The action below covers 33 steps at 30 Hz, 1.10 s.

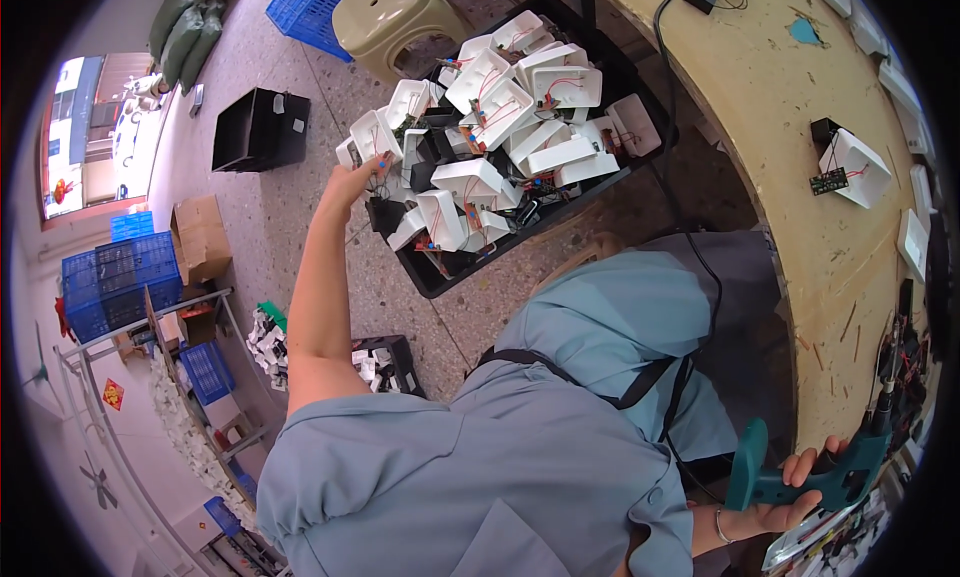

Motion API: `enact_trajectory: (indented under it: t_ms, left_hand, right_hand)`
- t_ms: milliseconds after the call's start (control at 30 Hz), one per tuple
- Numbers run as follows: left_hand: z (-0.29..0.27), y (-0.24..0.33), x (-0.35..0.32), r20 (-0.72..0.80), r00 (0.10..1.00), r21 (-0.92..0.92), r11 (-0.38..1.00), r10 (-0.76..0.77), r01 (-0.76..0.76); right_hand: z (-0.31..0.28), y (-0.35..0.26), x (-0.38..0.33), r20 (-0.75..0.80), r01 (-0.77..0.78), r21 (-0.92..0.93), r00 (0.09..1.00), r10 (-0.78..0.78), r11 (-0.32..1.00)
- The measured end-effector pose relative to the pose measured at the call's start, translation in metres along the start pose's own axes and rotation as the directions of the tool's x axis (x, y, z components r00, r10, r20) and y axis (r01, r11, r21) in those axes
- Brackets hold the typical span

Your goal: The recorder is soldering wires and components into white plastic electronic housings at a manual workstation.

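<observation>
My left hand (pixel 357 180) reaches out to the near-left corner of a black crate (pixel 430 283). Its fingers are closed at the lower edge of a white plastic housing (pixel 374 134); part of the grip is hidden. Similar open housings, with red wires and small circuit boards, are heaped in the crate. At the lower right, my right hand (pixel 800 482) is wrapped round a teal pistol-shaped tool (pixel 768 487) with a narrow metal front end. This tool is over the edge of the wooden workbench (pixel 800 277).
On the bench lies a white housing (pixel 860 167) wired to a circuit board (pixel 829 182). A black cable (pixel 690 239) hangs past the bench edge. Around the floor stand a beige stool (pixel 390 17), a black bin (pixel 265 129) and a smaller crate (pixel 403 365) of white parts.
</observation>
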<state>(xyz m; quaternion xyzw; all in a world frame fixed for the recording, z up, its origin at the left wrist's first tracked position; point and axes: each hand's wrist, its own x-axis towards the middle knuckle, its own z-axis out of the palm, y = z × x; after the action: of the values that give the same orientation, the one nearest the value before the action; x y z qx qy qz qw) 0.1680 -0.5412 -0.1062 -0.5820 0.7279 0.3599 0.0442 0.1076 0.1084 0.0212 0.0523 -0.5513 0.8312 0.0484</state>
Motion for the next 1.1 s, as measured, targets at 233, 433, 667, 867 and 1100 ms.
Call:
enact_trajectory:
  t_ms: [233,433,667,867,1100]
  left_hand:
    - [0.019,-0.014,0.041,-0.054,0.993,-0.504,0.861,-0.106,0.065]
    - [0.007,0.017,-0.017,0.102,0.994,-0.495,0.865,-0.033,0.080]
    - [-0.001,-0.017,0.045,-0.040,0.963,-0.627,0.743,0.268,-0.233]
    - [0.003,-0.013,0.057,-0.098,0.984,-0.365,0.914,0.149,-0.175]
    - [-0.009,-0.042,0.092,-0.167,0.948,-0.449,0.835,0.271,-0.318]
  right_hand:
    - [0.003,0.002,0.002,0.019,-0.018,0.005,1.000,0.018,1.000]
    - [0.002,0.000,-0.002,0.004,-0.020,-0.012,1.000,0.020,1.000]
    - [0.011,0.002,0.001,0.014,-0.026,0.008,1.000,0.026,1.000]
    - [0.008,-0.002,-0.001,0.006,-0.027,0.011,1.000,0.027,1.000]
    - [0.008,-0.002,-0.002,0.053,-0.078,0.087,0.996,0.073,0.993]
